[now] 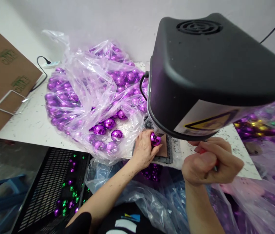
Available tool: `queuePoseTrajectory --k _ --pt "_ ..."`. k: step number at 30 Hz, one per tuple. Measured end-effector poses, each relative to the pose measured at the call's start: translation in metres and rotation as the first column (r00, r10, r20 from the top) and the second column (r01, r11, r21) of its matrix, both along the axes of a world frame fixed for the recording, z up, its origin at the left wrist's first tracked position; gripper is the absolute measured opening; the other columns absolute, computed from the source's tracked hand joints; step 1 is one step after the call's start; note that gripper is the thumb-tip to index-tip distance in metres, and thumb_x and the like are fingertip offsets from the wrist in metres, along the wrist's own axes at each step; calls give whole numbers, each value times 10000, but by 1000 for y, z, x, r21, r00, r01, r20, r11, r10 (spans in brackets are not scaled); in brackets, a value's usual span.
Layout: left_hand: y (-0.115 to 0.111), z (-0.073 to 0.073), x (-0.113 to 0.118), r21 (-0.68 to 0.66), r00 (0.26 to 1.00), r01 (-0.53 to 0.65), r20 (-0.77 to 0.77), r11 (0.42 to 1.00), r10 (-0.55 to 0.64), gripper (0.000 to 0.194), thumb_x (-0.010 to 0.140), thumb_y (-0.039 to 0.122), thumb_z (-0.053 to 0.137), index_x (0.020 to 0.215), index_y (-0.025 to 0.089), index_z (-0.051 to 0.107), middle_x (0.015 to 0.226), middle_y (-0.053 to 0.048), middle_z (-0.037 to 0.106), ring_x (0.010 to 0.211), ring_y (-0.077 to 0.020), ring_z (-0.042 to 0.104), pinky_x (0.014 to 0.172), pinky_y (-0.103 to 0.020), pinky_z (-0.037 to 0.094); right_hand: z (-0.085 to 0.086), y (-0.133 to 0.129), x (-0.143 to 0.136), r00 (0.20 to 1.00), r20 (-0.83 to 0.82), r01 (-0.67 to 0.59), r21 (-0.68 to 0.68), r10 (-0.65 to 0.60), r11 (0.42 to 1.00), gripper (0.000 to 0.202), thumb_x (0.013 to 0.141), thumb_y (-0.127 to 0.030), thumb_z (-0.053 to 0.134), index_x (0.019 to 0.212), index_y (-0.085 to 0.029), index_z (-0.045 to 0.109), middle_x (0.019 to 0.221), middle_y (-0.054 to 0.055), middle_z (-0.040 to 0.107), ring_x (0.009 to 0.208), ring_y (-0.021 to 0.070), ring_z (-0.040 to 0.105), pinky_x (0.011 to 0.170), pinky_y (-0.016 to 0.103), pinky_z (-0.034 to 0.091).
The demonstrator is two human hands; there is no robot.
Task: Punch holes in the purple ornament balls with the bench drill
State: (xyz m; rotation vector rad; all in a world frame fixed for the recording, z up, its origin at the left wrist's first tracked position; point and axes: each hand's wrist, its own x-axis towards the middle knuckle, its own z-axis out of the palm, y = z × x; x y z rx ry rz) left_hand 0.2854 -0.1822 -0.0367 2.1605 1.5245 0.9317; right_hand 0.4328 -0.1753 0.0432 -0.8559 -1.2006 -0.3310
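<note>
My left hand has its fingers closed around a shiny purple mirrored ball, held over a brown board on the dark base plate of a black machine. The machine's large black housing hangs over the ball, and a metal part at its underside sits close to the ball's top. Just below the housing's right side, my right hand is closed in a fist on a red handle, mostly hidden by the fingers. Loose purple balls lie left of my left hand, at the mouth of a clear plastic bag.
A cardboard box stands at the left of the white table. Below is a black crate with small green and purple balls, beside a blue stool. More bagged ornaments fill the right. A power strip lies behind.
</note>
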Motion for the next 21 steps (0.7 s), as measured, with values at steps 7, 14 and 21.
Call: queuePoseTrajectory --k 7,14,21 --pt "1 2 0 -16 1000 -10 9 1000 10 470 910 358 643 1296 172 450 1238 -135 578 1143 -280 551 976 -423 439 -23 -4 5 996 21 -85 -85 88 993 142 811 -169 528 863 -151 658 675 11 587 629 118 591 563 269 492" --pt "4 -1 2 0 999 -3 34 1000 3 448 896 320 666 1274 184 468 1190 -104 584 1113 -263 552 949 -403 446 58 11 15 999 3 -38 -153 39 988 313 921 -351 535 769 -104 652 597 -8 512 501 42 521 461 179 337" --pt "-39 10 -11 45 980 29 194 999 -37 501 906 289 639 1344 201 412 1261 -130 566 1171 -269 543 1013 -445 460 101 60 20 992 -29 -127 -274 123 953 601 901 -667 449 634 -129 423 534 -47 307 508 1 327 494 185 207"
